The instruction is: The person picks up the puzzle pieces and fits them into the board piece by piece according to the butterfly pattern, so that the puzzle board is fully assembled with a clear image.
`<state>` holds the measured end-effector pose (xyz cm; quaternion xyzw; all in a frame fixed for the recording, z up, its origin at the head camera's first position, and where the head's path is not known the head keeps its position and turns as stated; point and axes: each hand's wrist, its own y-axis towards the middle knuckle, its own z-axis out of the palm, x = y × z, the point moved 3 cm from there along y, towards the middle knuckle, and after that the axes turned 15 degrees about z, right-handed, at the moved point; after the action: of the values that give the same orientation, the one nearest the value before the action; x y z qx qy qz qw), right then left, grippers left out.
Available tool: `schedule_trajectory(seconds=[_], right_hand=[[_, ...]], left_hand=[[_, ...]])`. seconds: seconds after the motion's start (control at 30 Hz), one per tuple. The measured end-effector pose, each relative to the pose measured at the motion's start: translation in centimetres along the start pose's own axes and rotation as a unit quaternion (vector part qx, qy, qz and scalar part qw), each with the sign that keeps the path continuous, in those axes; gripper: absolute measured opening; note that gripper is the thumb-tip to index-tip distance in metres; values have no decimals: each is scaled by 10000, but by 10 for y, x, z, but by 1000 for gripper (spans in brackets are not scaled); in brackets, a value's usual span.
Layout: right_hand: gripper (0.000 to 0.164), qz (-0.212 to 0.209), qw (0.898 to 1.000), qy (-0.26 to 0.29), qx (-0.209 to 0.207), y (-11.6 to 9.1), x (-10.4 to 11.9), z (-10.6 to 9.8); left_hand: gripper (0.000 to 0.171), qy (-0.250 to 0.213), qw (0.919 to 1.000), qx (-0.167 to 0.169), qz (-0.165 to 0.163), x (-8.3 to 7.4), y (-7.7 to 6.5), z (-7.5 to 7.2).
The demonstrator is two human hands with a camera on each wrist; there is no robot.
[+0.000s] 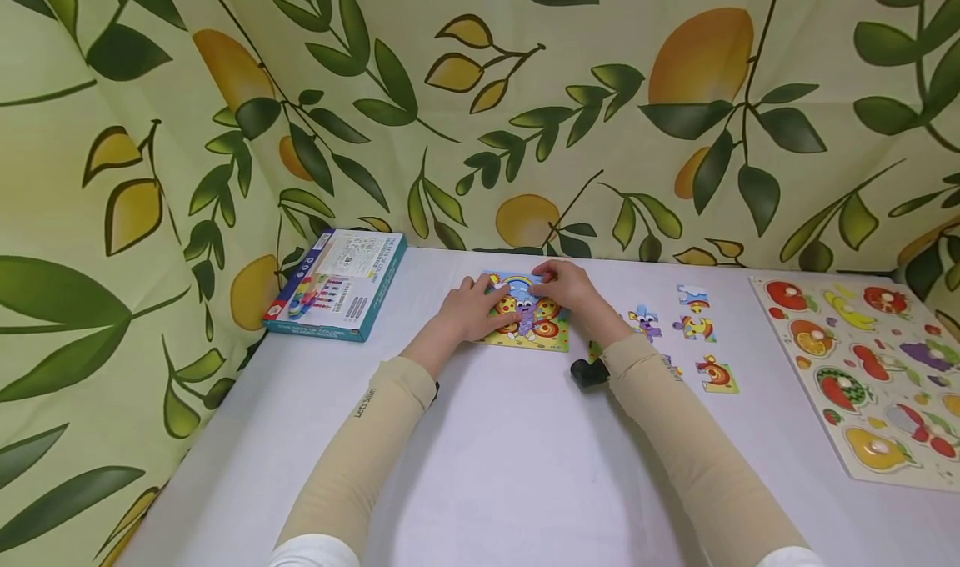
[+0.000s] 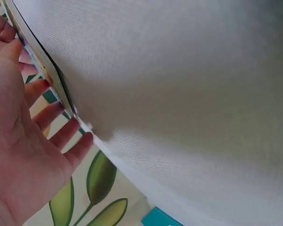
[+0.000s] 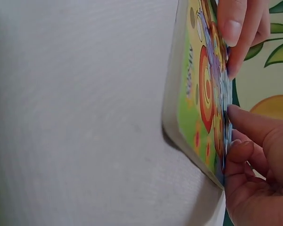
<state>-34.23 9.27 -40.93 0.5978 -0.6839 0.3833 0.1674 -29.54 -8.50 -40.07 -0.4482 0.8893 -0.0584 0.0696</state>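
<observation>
A butterfly jigsaw puzzle (image 1: 527, 333) lies flat on the white table in the head view, with a purple figure at its centre. Over its left side rests my left hand (image 1: 467, 308), fingers spread and thumb reaching across the picture. At the upper right edge, the curled fingers and thumb of my right hand (image 1: 572, 288) grip the puzzle; whether they pinch one single piece is hidden. The right wrist view shows the puzzle (image 3: 205, 94) edge-on, with my right hand (image 3: 259, 165) at its upper edge. In the left wrist view my left hand (image 2: 33, 136) touches the puzzle's edge.
Several loose puzzle pieces (image 1: 697, 327) lie right of my right forearm. A black object (image 1: 588, 373) sits by my right wrist. Far right is a fruit puzzle board (image 1: 847, 346); at left is a flat toy box (image 1: 337, 283). Patterned cloth (image 1: 480, 133) hangs behind the table.
</observation>
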Motion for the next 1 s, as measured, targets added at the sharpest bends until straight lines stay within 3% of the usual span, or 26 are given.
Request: schedule_trajectory(seconds=[0.43, 0.6, 0.87, 1.0], right_hand=[[34, -42, 10000, 48, -28, 2, -1, 1], [34, -2, 10000, 31, -80, 2, -1, 1], [34, -88, 9996, 169, -209, -2, -2, -2], [31, -96, 9979, 449, -462, -8, -10, -16]], left_hand=[[68, -187, 9979, -189, 588, 1, 4, 3], [68, -351, 9972, -192, 628, 0, 4, 1], [67, -62, 9980, -140, 615, -3, 6, 1], [68, -48, 9986, -70, 519, -2, 6, 3]])
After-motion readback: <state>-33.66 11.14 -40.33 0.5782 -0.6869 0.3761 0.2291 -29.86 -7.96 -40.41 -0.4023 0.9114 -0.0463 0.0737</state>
